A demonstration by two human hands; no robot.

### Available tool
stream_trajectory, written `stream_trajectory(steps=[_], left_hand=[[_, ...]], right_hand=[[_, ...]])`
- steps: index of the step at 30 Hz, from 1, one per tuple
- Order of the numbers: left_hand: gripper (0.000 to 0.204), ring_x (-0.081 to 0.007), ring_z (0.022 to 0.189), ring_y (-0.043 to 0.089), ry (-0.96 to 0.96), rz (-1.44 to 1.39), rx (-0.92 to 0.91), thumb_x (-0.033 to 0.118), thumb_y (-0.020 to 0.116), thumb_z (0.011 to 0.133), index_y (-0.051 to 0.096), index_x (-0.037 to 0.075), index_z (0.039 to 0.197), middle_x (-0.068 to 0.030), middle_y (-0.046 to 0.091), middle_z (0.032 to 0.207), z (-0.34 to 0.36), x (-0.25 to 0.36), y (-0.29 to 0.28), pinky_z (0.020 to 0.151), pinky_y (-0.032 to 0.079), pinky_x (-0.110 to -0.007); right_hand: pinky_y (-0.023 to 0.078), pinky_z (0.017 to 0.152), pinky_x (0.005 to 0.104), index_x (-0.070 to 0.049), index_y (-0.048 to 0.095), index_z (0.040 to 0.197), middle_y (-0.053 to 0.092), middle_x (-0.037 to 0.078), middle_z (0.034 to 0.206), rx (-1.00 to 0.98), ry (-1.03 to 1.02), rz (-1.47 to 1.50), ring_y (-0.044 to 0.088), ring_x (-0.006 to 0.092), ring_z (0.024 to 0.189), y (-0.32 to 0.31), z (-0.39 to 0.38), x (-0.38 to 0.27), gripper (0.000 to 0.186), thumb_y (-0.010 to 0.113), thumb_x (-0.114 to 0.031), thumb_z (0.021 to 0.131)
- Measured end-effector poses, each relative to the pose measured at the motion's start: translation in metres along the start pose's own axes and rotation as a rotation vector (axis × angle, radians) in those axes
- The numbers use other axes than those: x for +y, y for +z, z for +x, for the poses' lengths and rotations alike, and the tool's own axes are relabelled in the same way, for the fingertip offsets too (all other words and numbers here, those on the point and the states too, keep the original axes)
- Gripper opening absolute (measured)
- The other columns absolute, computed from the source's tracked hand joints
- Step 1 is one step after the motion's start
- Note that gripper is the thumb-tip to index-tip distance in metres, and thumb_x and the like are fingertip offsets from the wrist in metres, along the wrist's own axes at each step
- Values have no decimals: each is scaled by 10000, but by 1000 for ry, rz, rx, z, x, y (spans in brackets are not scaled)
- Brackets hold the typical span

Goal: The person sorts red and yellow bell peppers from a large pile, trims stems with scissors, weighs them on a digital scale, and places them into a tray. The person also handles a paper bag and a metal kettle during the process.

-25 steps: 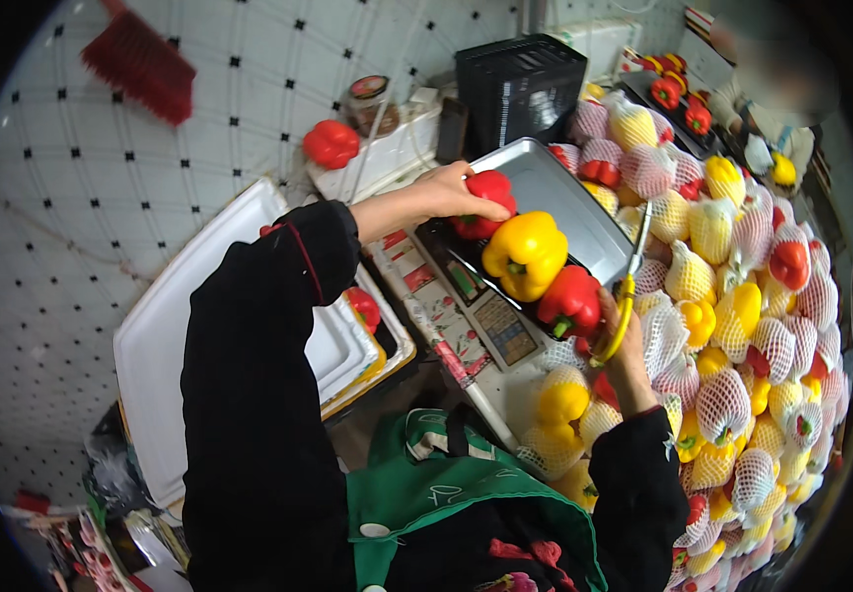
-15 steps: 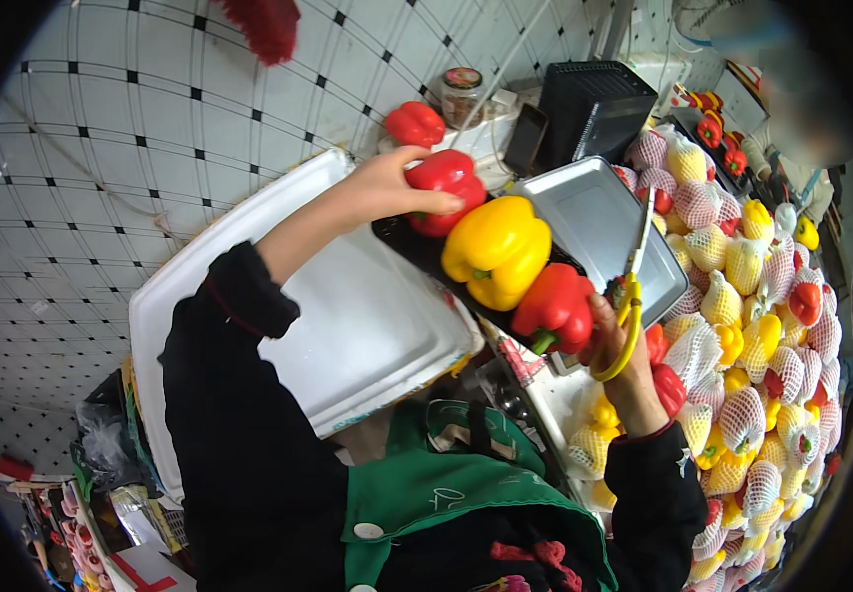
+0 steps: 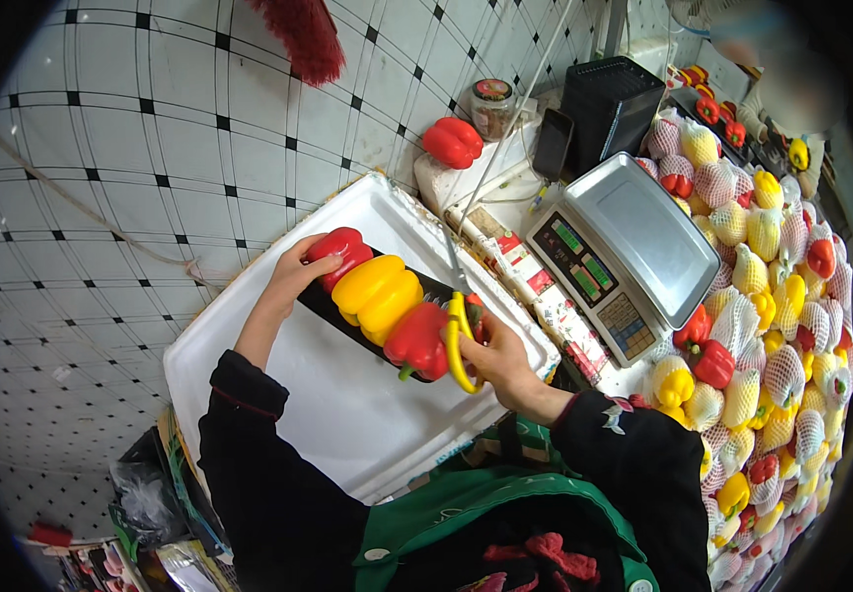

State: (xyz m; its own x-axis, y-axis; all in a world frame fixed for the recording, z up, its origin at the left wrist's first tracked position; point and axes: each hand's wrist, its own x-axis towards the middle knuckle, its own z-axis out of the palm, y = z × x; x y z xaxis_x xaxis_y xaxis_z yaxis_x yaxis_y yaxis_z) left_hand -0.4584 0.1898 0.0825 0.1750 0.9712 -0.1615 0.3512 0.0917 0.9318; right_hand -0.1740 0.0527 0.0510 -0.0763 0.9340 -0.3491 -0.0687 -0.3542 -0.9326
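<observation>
A black tray point(image 3: 331, 314) carries a row of bell peppers: a red pepper point(image 3: 341, 255) at the far left end, a yellow pepper point(image 3: 378, 298) in the middle and another red pepper point(image 3: 418, 340) at the near right end. My left hand point(image 3: 296, 274) is closed round the left end, thumb over the red pepper. At the other end my right hand point(image 3: 498, 357) grips the tray, with yellow-handled scissors point(image 3: 463, 340) also in it, blades pointing up and away. The tray is over a shallow white foam box point(image 3: 308, 414); whether it touches the bottom I cannot tell.
Right of the box stands a scale point(image 3: 633, 266) with a metal pan. Beyond are a loose red pepper point(image 3: 453, 143), a jar point(image 3: 492, 109), a phone point(image 3: 553, 144) and a black device point(image 3: 612, 109). Many net-wrapped peppers point(image 3: 742, 390) are heaped at the right. A person is at the far right.
Both hands have brought the tray of peppers left and nearer, from beside the scale to over the white box. The scale's display and keypad now show.
</observation>
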Motion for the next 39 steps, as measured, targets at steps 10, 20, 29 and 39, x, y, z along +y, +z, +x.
stream_trajectory(steps=[10,20,29,39], left_hand=[[400,-135,914,580,258,-212,237,298,667,828,635,-31,1054,-81,637,999,99,-52,10,825,438,-248],[407,-185,935,582,365,88,320,364,574,901,626,3,1081,-103,646,1012,139,-71,34,849,448,-303],[494,-232,1137,519,331,380,194,241,621,866,506,14,1290,-156,555,1233,93,-17,-20,955,400,-329],[281,-101,875,545,334,128,-305,259,532,923,654,12,977,-59,651,989,22,111,107,785,417,-253]], right_hand=[[495,597,279,31,536,1005,620,88,795,239,-165,-78,593,124,660,31,52,13,473,746,-323,770],[494,591,308,-33,572,1003,640,89,782,297,-120,-172,618,160,652,22,57,6,487,738,-379,703],[489,632,303,-42,587,966,626,69,756,62,-105,-185,621,174,684,-22,-20,-8,409,689,-365,736],[336,524,258,-70,581,1138,383,-20,632,546,-279,-418,381,85,598,-163,-152,36,515,773,-294,715]])
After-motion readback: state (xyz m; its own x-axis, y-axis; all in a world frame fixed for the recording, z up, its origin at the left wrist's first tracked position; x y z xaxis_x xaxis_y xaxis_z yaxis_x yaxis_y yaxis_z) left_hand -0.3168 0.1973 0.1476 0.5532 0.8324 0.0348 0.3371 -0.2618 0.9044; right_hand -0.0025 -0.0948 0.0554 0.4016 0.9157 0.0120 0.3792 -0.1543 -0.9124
